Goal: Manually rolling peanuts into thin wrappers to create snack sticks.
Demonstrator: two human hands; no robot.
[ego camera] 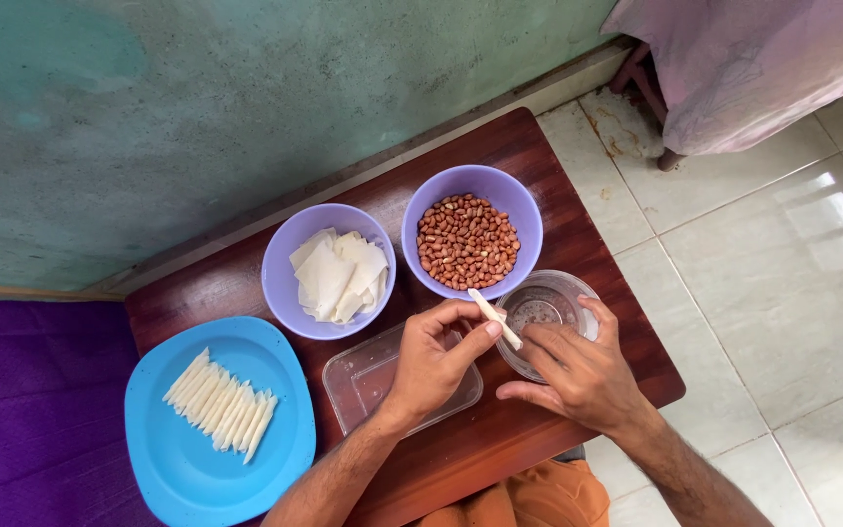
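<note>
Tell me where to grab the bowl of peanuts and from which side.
Grip the purple peanut bowl by its bare rim on the wall-facing far side, coming from above with fingers outside and thumb just inside. It sits upright and heaped with nuts, so a level rim grip probably suits. The near rim is crowded by the left hand, the rolled wrapper and the clear bowl.
</note>
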